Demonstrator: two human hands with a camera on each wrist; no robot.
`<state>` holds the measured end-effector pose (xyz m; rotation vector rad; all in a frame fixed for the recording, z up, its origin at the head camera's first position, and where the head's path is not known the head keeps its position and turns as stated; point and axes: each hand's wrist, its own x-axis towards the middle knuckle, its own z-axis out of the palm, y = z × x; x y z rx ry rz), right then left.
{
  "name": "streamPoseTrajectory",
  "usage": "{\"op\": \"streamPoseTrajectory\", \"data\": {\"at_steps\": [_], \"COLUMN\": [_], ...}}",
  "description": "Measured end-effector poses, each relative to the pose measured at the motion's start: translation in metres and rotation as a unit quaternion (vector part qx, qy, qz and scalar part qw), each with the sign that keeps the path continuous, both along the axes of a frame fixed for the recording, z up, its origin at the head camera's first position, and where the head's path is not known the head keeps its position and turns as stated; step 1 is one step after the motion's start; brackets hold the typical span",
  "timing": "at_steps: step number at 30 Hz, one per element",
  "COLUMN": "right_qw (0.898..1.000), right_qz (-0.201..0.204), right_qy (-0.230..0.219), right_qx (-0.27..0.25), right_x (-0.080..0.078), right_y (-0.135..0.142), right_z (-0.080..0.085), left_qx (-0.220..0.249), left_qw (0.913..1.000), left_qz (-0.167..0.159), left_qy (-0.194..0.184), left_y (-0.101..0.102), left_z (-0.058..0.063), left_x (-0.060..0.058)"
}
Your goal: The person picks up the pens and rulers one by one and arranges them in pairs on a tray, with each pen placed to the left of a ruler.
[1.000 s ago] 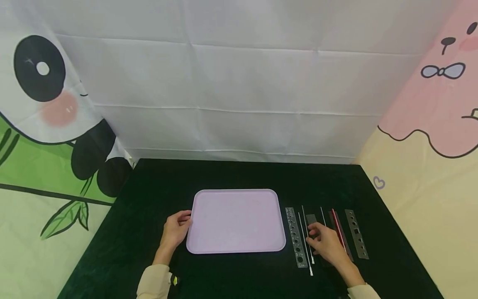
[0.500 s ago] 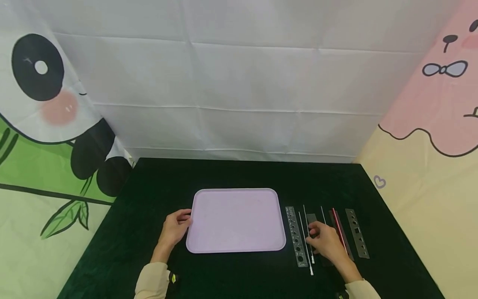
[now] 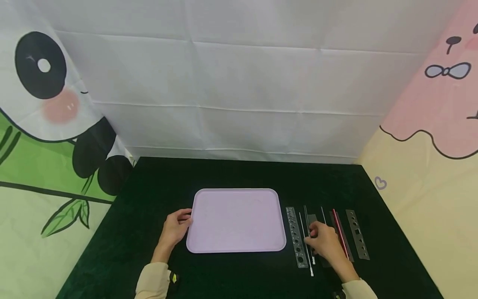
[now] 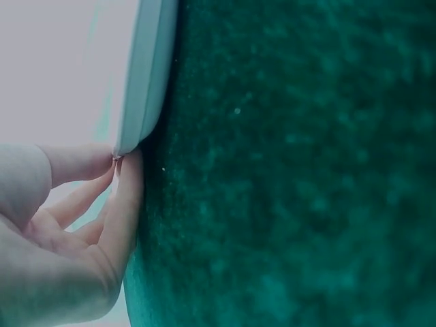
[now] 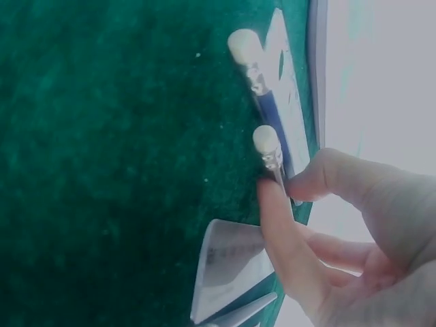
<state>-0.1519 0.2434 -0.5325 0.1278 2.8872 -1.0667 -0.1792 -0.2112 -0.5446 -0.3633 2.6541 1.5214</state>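
While the left hand (image 3: 174, 229) holds the left rim of the pale purple tray (image 3: 236, 220) between thumb and fingers, much as it did a second ago, the right hand (image 3: 325, 240) pinches the handle of the small brush (image 5: 271, 158) between thumb and forefinger, in the row of things lying to the right of the tray. Change over that second is slight: the far end of the small brush has swung a little to the right, and the right fingertips have shifted a touch toward the tray. Tray and the rest of the row read as unmoved, allowing for a small sway of the head camera. Order out from the tray: ruler with holes (image 3: 296, 237), big brush (image 5: 257, 82), small brush, grey plate (image 3: 312, 217) partly behind the right hand, red stick (image 3: 340, 232), then a second ruler (image 3: 357, 234). Brush tips point toward the person. Judged: the work is at fine handling of one brush, turning it slightly within its place in the row, with the tray steadied meanwhile. Whether the small brush is lifted off the green cloth (image 3: 160, 178), cannot tell.
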Motion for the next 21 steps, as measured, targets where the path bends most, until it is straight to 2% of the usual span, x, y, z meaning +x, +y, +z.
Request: {"op": "streamPoseTrajectory", "data": {"at_steps": [4,14,21], "right_qw": [1.000,0.994,0.991], "right_qz": [-0.004,-0.017,-0.020], "right_qy": [-0.010,-0.051,-0.052], "right_qx": [-0.015,-0.093,-0.124], "right_x": [0.000,-0.001,-0.002], "right_y": [0.003,0.014,0.013], "right_z": [0.002,0.011,0.018], "left_qx": [-0.001,-0.003,0.002], "left_qw": [1.0000,1.0000,1.0000], "left_qz": [-0.003,-0.004,-0.003], "left_qy": [0.000,0.006,0.006], "left_y": [0.001,0.001,0.002], "left_z": [0.001,0.002,0.003], "left_x": [0.000,0.000,0.001]}}
